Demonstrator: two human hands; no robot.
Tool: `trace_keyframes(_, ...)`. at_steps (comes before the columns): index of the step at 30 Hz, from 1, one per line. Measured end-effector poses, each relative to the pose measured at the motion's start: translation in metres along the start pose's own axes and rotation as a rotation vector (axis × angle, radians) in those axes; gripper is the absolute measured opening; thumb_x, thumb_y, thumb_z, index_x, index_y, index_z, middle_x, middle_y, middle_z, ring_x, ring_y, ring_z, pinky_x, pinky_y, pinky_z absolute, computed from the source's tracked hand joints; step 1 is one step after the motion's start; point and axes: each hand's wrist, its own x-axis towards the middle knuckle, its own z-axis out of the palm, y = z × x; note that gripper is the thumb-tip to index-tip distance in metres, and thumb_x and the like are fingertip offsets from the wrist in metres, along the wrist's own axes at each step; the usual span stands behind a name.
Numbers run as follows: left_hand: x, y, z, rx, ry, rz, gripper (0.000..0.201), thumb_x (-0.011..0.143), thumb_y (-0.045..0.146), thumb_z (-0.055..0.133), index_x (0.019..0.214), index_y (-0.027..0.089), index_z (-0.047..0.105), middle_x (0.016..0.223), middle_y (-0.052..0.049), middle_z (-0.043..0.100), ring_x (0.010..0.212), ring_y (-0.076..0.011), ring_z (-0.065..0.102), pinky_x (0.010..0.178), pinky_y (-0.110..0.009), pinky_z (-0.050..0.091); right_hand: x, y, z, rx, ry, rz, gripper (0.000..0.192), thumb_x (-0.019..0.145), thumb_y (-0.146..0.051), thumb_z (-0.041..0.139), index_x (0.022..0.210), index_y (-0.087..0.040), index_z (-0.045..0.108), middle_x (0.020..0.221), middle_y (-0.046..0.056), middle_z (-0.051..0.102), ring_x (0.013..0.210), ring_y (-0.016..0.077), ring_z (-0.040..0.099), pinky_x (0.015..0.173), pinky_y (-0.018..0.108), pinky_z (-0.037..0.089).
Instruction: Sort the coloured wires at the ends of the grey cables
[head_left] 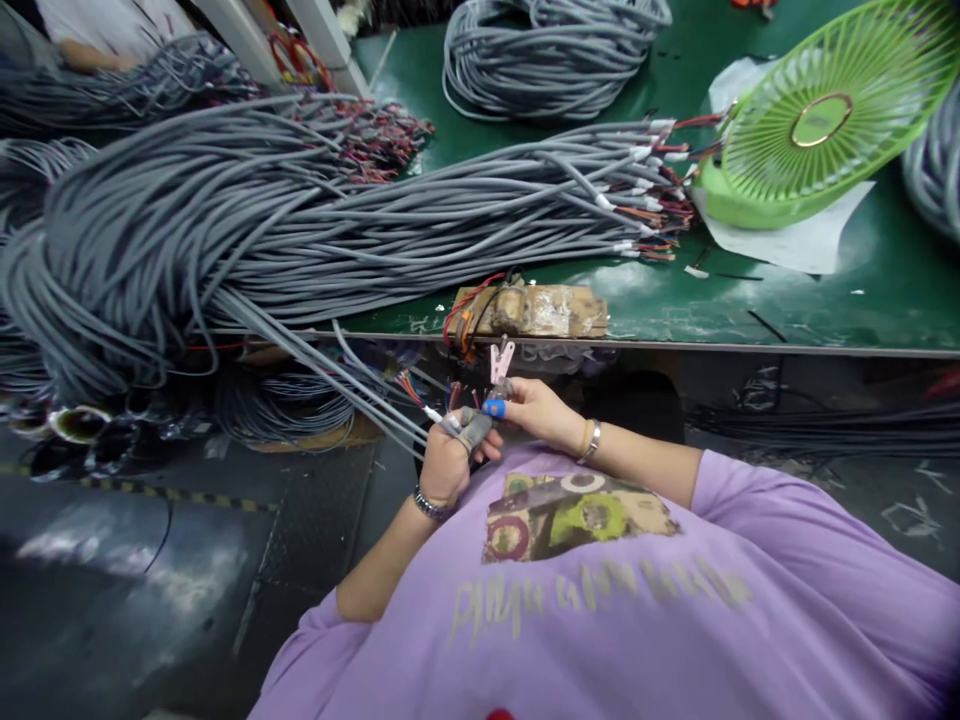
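The left side of the green counter (750, 305) is filled by a big pile of grey cables (165, 220). Its bare wire ends (660, 205) are pointed to the right, toward a green fan (821, 120). A white sheet (814, 235) is partly covered by the fan. A round coil of cable (551, 60) has been placed at the far side. At the far left, a white post (322, 45) and part of another person (112, 30) can be seen. The near edge is taken up by a wooden block (566, 310) with wires at its left end, so the way from the hands to the middle of the counter is partly blocked. A pink clip (501, 362) is seen standing between the block and the hands.

The hands are kept low, just in front of the counter and near the purple shirt (600, 600), with both elbows bent. A small bunch of cables (375, 400), hanging down from the pile, is held in the closed left hand (450, 462). The right hand (541, 412) is brought close beside it, with its blue-wrapped thumb pointed left and its fingers bent narrow. Whether anything is pinched there cannot be told.
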Motion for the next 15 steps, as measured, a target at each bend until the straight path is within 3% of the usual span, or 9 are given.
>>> trace_keyframes(4, 0.002, -0.001, 0.005, -0.064, 0.116, 0.046, 0.026, 0.074, 0.038, 0.070, 0.068, 0.015, 0.059, 0.057, -0.002, 0.067, 0.042, -0.0096, 0.059, 0.038, -0.017, 0.034, -0.002, -0.002, -0.002, -0.027, 0.018, -0.021, 0.043, 0.059, -0.049, 0.081, 0.068, -0.016, 0.055, 0.054, -0.006, 0.051, 0.049, 0.0069, 0.041, 0.048, 0.022, 0.033)
trace_keyframes(8, 0.004, -0.002, 0.009, -0.100, 0.196, 0.095, 0.025, 0.074, 0.039, 0.070, 0.072, 0.015, 0.062, 0.055, 0.000, 0.065, 0.041, -0.0092, 0.058, 0.038, -0.017, 0.032, -0.008, -0.002, -0.003, -0.042, -0.025, -0.069, 0.040, 0.057, -0.046, 0.083, 0.065, -0.015, 0.057, 0.060, -0.004, 0.056, 0.058, 0.0086, 0.046, 0.058, 0.024, 0.040)
trace_keyframes(12, 0.003, -0.001, 0.010, -0.085, 0.194, 0.105, 0.025, 0.074, 0.039, 0.069, 0.069, 0.015, 0.061, 0.052, 0.001, 0.062, 0.039, -0.0076, 0.054, 0.037, -0.017, 0.031, -0.013, -0.001, -0.006, -0.004, -0.133, -0.052, 0.041, 0.057, -0.044, 0.084, 0.066, -0.015, 0.057, 0.065, -0.002, 0.059, 0.062, 0.0097, 0.049, 0.064, 0.026, 0.043)
trace_keyframes(15, 0.000, -0.001, 0.008, -0.087, 0.169, 0.077, 0.025, 0.075, 0.038, 0.069, 0.069, 0.016, 0.061, 0.052, 0.002, 0.062, 0.037, -0.0068, 0.052, 0.036, -0.017, 0.032, -0.013, 0.000, -0.010, 0.031, -0.093, 0.018, 0.042, 0.061, -0.049, 0.080, 0.067, -0.015, 0.056, 0.059, -0.004, 0.054, 0.055, 0.0078, 0.045, 0.056, 0.023, 0.039)
